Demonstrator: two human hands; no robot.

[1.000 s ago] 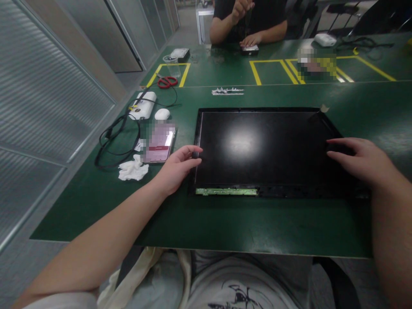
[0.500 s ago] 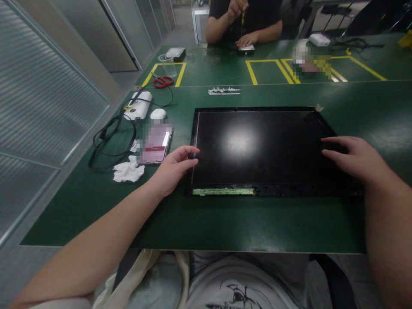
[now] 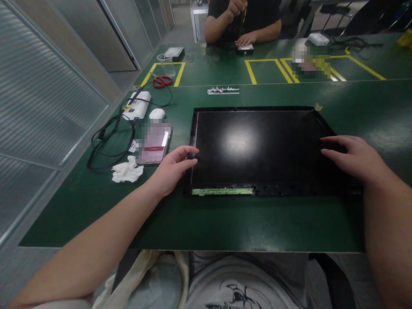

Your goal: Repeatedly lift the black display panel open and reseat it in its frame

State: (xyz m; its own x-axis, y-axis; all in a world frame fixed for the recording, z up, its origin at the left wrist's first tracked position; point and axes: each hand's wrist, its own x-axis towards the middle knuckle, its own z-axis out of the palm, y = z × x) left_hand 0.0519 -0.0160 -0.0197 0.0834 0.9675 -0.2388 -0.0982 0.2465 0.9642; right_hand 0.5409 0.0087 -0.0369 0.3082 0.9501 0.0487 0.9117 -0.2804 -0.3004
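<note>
A black flat screen panel (image 3: 257,148) lies face up on the green table (image 3: 225,223), with a strip of green circuit board (image 3: 222,191) bare along its near edge. My left hand (image 3: 170,169) rests at the panel's left edge, thumb on the frame and fingers curled against the side. My right hand (image 3: 354,159) lies flat on the panel's right edge with its fingers stretched out. Neither hand lifts the panel off the table.
Left of the panel lie a phone (image 3: 153,143), a crumpled white tissue (image 3: 127,171), a white mouse (image 3: 157,113), a white adapter (image 3: 137,107) and black cables (image 3: 106,137). Red scissors (image 3: 162,80) and a plastic cup (image 3: 166,64) sit farther back. Another person (image 3: 244,21) works at the far side.
Both hands and the panel stay as they were. Only the view has shifted slightly, and the person opposite has moved their hands a little.
</note>
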